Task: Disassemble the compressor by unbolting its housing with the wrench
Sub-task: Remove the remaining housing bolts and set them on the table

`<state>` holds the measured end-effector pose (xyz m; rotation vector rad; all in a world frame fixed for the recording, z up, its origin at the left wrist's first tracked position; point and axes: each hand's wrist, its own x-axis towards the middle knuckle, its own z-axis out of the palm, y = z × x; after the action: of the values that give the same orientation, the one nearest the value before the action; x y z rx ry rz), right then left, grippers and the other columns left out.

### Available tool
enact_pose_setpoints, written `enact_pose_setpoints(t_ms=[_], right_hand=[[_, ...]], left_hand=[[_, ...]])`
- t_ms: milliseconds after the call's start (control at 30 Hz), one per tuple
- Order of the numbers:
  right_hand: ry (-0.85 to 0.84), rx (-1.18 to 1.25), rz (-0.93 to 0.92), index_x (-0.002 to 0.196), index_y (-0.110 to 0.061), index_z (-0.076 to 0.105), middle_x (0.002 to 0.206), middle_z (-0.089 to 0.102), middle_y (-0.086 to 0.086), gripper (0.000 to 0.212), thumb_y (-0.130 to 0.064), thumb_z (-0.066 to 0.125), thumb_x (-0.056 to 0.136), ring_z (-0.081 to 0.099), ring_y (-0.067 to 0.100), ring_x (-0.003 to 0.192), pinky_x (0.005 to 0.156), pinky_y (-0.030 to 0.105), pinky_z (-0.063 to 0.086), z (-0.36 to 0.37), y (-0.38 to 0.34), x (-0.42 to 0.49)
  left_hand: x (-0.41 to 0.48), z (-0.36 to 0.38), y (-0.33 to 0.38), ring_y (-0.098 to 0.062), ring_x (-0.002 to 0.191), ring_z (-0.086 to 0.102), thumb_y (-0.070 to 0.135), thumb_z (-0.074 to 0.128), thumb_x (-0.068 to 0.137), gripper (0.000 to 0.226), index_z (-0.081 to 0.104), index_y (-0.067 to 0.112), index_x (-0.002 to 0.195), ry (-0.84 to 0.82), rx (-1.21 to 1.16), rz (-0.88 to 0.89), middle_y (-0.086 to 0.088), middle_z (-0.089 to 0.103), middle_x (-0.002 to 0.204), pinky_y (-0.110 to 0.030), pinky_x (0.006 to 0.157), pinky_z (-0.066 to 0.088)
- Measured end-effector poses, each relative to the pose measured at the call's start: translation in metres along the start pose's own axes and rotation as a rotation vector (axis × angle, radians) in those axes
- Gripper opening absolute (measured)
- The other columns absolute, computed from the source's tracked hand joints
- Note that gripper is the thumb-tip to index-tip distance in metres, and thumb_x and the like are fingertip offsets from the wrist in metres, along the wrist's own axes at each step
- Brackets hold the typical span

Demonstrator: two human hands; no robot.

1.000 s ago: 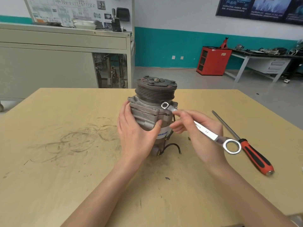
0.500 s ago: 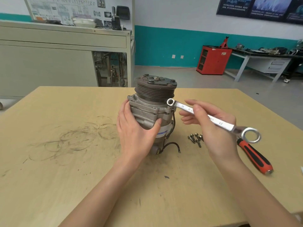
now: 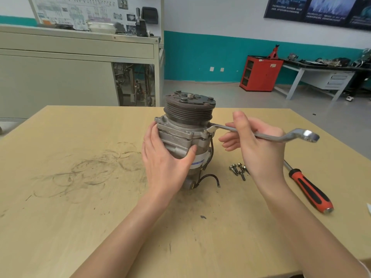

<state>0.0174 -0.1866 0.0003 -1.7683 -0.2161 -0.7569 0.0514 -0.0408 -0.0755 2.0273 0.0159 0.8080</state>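
Fingers (image 3: 150,140) of the left hand (image 3: 166,165) clasp the grey metal compressor (image 3: 186,131) standing mid-tabletop (image 3: 80,207). Loose bolts (image 3: 237,169) and a red-handled screwdriver (image 3: 310,190) lie right. The right hand (image 3: 259,151) grips a silver ring wrench (image 3: 269,136), its left end on the housing flange.

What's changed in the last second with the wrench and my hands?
The right hand swung the wrench anticlockwise, free end away from you, other end staying at the compressor flange. The left hand still grips the compressor; the screwdriver hasn't moved.
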Motion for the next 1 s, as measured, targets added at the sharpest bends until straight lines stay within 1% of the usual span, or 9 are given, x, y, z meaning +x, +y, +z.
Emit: enact_pose_setpoints(t_ms=[100,267,367,500,567,633,767,867,1000], right_hand=[[-0.075,-0.006,-0.033,0.076,-0.012,0.069,0.065,0.07,-0.003,0.022,-0.018,0.056,0.094,0.066,0.008,0.056,0.055,0.017,0.053,-0.003,0.002,-0.004],[-0.165,0.098,-0.012,0.079,-0.01,0.07,0.066,0.071,0.004,0.019,-0.005,0.055,0.09,0.069,0.017,0.061,0.06,0.024,0.056,-0.01,0.008,0.004],[-0.226,0.251,0.079,0.077,-0.013,0.074,0.068,0.072,0.01,0.022,-0.011,0.054,0.086,0.07,0.025,0.063,0.059,0.027,0.056,-0.017,0.02,0.018],[-0.465,0.54,0.308,0.077,-0.014,0.077,0.066,0.07,0.01,0.025,-0.013,0.052,0.084,0.066,0.022,0.06,0.056,0.026,0.054,-0.027,0.054,0.049],[-0.579,0.642,0.442,0.077,-0.015,0.076,0.059,0.067,0.004,0.011,-0.021,0.067,0.08,0.062,0.014,0.052,0.05,0.022,0.051,-0.023,0.07,0.066],[-0.727,0.755,0.552,0.079,-0.015,0.074,0.05,0.061,-0.001,0.024,-0.028,0.087,0.062,0.055,0.008,0.044,0.042,0.016,0.047,-0.013,0.082,0.08],[-0.94,1.071,0.696,0.08,-0.006,0.068,0.051,0.062,0.002,0.02,-0.013,0.083,0.068,0.058,0.006,0.042,0.037,0.013,0.047,0.006,0.103,0.099],[-0.909,1.176,0.742,0.082,0.0,0.068,0.055,0.064,0.008,0.018,-0.008,0.08,0.072,0.059,0.009,0.043,0.038,0.014,0.048,0.017,0.11,0.1],[-0.751,0.915,0.593,0.08,-0.009,0.076,0.052,0.063,-0.002,0.043,-0.039,0.091,0.053,0.053,0.003,0.043,0.038,0.009,0.042,0.005,0.1,0.093]], left_hand=[[0.0,0.0,0.0,-0.023,0.142,0.028,0.047,0.073,0.076,0.096,0.025,0.007,0.149,0.001,-0.003,-0.001,-0.006,0.029,0.153,-0.05,0.116,0.025],[0.0,0.0,-0.001,-0.023,0.141,0.029,0.047,0.074,0.075,0.096,0.027,0.007,0.149,0.005,0.002,0.002,-0.006,0.03,0.152,-0.05,0.116,0.025],[0.001,0.0,-0.002,-0.022,0.141,0.029,0.045,0.076,0.075,0.096,0.027,0.007,0.149,0.009,0.005,0.003,-0.005,0.03,0.152,-0.049,0.116,0.025],[0.001,0.0,-0.002,-0.021,0.142,0.028,0.047,0.075,0.075,0.097,0.027,0.008,0.149,0.001,0.002,-0.001,-0.004,0.029,0.153,-0.048,0.117,0.024],[0.001,0.0,-0.002,-0.021,0.142,0.028,0.044,0.077,0.075,0.096,0.027,0.007,0.149,0.004,-0.004,0.001,-0.004,0.029,0.152,-0.048,0.117,0.024],[0.001,0.0,-0.002,-0.021,0.142,0.028,0.042,0.079,0.075,0.097,0.027,0.007,0.149,0.001,-0.006,0.001,-0.003,0.029,0.152,-0.048,0.117,0.024],[0.001,0.0,-0.002,-0.021,0.142,0.029,0.039,0.08,0.074,0.097,0.028,0.007,0.149,0.006,-0.011,0.005,-0.003,0.03,0.152,-0.05,0.115,0.027],[0.001,0.001,-0.002,-0.022,0.142,0.03,0.037,0.082,0.073,0.097,0.029,0.006,0.148,0.009,-0.007,0.004,-0.004,0.031,0.152,-0.051,0.115,0.027],[0.0,0.0,-0.002,-0.021,0.142,0.029,0.04,0.08,0.073,0.097,0.028,0.007,0.149,0.002,-0.004,-0.007,-0.002,0.029,0.152,-0.05,0.116,0.026]])
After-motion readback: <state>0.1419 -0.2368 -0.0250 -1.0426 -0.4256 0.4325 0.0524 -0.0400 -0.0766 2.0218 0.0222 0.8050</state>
